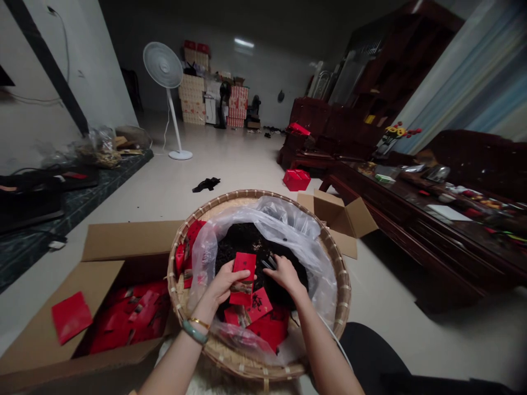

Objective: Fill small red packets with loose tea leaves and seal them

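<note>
A round woven basket (341,285) sits in front of me, lined with a clear plastic bag (284,225) full of dark loose tea leaves (242,241). My left hand (222,285) is closed on an upright red packet (244,280) over the leaves. My right hand (286,274) reaches into the leaves beside it, fingers curled round a small dark tool that I cannot name. More red packets (267,323) lie in the basket's near side, and some stand at its left edge (187,252).
An open cardboard box (102,285) at my left holds several red packets. A smaller open box (337,216) lies behind the basket. A dark wooden table (432,230) runs along the right. A standing fan (164,71) and stacked cartons (214,99) are far back.
</note>
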`<state>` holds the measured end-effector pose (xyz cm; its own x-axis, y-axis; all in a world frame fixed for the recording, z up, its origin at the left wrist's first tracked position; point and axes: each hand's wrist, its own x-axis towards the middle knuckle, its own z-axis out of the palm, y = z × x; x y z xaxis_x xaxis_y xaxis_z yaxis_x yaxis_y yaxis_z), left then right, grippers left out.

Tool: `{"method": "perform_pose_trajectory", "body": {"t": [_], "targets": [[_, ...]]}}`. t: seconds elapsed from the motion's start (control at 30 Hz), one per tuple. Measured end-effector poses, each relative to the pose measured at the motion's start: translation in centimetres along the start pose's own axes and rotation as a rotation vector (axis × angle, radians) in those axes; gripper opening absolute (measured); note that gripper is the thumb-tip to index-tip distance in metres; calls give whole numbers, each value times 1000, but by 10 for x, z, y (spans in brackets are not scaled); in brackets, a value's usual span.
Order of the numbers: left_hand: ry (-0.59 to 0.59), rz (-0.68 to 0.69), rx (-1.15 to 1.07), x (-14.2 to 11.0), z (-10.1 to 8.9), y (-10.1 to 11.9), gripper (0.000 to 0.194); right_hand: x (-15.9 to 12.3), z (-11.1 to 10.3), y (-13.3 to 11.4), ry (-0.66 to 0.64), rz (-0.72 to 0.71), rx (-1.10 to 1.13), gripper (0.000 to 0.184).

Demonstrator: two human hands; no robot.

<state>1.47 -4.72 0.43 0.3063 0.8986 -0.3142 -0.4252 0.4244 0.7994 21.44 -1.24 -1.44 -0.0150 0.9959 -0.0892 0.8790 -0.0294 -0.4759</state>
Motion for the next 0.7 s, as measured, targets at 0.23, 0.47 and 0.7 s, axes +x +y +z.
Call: {"method": "perform_pose_trajectory", "body": {"t": [0.23, 0.47, 0.7], "targets": [[-17, -14, 93, 1, 1, -1, 47, -2, -34, -6, -176, -151, 705, 56], [-68, -64, 194, 4, 13, -6, 45, -2, -47, -43, -351, -246, 621, 48], [-67, -117, 206, 3, 12, -6, 45, 2, -32, -48, -303, -213, 580, 36]]}}
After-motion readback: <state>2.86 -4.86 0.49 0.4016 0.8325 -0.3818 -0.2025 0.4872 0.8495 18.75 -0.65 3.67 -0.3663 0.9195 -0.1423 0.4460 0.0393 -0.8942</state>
